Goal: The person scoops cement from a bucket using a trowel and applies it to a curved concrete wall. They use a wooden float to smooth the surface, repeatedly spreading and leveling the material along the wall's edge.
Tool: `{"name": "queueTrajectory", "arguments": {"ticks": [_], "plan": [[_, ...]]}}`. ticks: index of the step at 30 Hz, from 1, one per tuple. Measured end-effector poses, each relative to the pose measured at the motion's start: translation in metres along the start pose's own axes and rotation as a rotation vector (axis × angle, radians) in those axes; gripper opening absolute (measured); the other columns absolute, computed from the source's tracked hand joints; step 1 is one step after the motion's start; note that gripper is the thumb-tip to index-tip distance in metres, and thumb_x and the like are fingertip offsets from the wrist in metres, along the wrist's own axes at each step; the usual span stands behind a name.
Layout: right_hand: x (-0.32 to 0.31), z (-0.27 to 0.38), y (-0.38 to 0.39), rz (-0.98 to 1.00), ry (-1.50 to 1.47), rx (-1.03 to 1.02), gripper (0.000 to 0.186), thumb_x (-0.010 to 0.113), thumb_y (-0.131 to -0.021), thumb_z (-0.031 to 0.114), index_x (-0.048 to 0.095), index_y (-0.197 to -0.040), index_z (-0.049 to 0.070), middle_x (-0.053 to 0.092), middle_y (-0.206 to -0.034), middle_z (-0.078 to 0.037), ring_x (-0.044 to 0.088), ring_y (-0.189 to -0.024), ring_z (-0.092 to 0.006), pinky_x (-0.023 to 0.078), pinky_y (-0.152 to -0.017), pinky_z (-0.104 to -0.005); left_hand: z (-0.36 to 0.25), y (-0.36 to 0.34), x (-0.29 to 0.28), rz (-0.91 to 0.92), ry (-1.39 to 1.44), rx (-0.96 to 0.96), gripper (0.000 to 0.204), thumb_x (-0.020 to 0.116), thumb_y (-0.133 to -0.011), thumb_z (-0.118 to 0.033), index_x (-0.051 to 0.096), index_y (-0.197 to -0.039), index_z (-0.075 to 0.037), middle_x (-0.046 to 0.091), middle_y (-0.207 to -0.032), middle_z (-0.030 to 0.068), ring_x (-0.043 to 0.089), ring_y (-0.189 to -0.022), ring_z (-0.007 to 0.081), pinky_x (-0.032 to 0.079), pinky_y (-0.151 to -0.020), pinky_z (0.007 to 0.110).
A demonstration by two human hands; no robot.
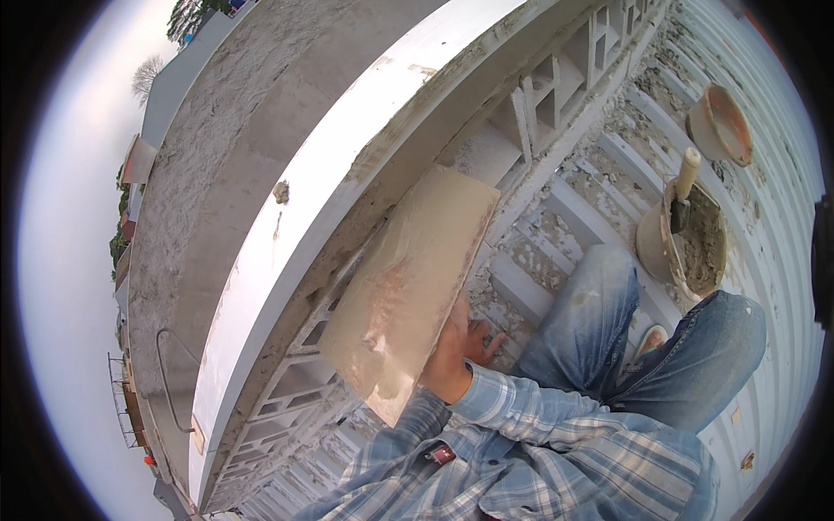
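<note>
A broad rectangular plastering float (395,286), tan and wet with smears of mortar, is tilted up against the wall's open-block face. My right hand (447,360) grips the float at its near right edge, its plaid sleeve reaching in from the lower right. My left sleeve (423,415) runs up behind the float's lower corner. The float covers most of my left hand. A few bent fingers (485,342) show just beyond my right hand, and I cannot tell which hand they belong to.
A mortar bucket (660,247) holds grey mortar and a trowel (686,178). Behind it lies a tipped empty bucket (719,126). My bent knees rise over ribbed metal roofing (599,217) strewn with mortar crumbs. A white ledge (287,208) and pierced blocks (547,95) run along the left.
</note>
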State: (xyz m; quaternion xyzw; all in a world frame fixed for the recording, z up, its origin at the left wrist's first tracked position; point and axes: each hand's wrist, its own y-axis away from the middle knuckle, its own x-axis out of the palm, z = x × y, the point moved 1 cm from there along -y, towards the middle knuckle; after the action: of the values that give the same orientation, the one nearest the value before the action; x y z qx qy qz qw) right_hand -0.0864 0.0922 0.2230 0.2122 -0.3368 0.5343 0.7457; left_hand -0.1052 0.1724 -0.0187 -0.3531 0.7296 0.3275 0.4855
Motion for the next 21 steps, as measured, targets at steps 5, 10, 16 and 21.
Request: {"name": "queueTrajectory", "arguments": {"ticks": [5,10,16,21], "plan": [[0.000,-0.024,0.044,0.046,-0.211,0.119,0.059,0.046,-0.106,0.028,0.028,-0.151,-0.006,0.045,-0.146,-0.019,0.045,-0.133,-0.0220,0.032,-0.113,-0.0351,-0.011,-0.016,-0.015,0.078,0.001,-0.005,0.044,0.061,-0.092,-0.051,0.064,-0.092,-0.007,0.067,-0.093,0.0155,0.065,-0.090,0.0350,0.051,-0.079,0.046],[-0.040,0.026,-0.021,-0.108,-0.060,-0.187,0.061,0.046,-0.106,0.030,0.026,-0.152,-0.005,0.046,-0.144,-0.017,0.045,-0.132,-0.0225,0.034,-0.112,-0.0356,-0.022,-0.026,0.025,-0.447,-0.132,-0.476,0.043,0.064,-0.092,-0.048,0.061,-0.087,-0.005,0.067,-0.087,0.0167,0.066,-0.085,0.0354,0.052,-0.078,0.046],[-0.091,0.234,-0.191,-0.151,0.055,-0.976,0.034,0.041,-0.106,0.027,0.054,-0.126,0.003,0.062,-0.116,-0.007,0.062,-0.106,-0.0175,0.051,-0.092,-0.0335,-0.004,0.000,-0.013,0.029,0.024,0.008,0.045,0.064,-0.091,-0.048,0.059,-0.080,-0.005,0.064,-0.080,0.0166,0.064,-0.079,0.0371,0.051,-0.074,0.047],[-0.213,0.385,-0.190,-0.207,0.473,-0.982,0.041,0.046,-0.104,0.032,0.052,-0.130,0.001,0.061,-0.121,-0.008,0.061,-0.109,-0.0168,0.051,-0.094,-0.0330,-0.003,-0.014,-0.006,-0.025,0.043,0.058,0.035,0.066,-0.092,-0.039,0.061,-0.080,-0.006,0.063,-0.078,0.0164,0.063,-0.076,0.0376,0.051,-0.071,0.048]]}}
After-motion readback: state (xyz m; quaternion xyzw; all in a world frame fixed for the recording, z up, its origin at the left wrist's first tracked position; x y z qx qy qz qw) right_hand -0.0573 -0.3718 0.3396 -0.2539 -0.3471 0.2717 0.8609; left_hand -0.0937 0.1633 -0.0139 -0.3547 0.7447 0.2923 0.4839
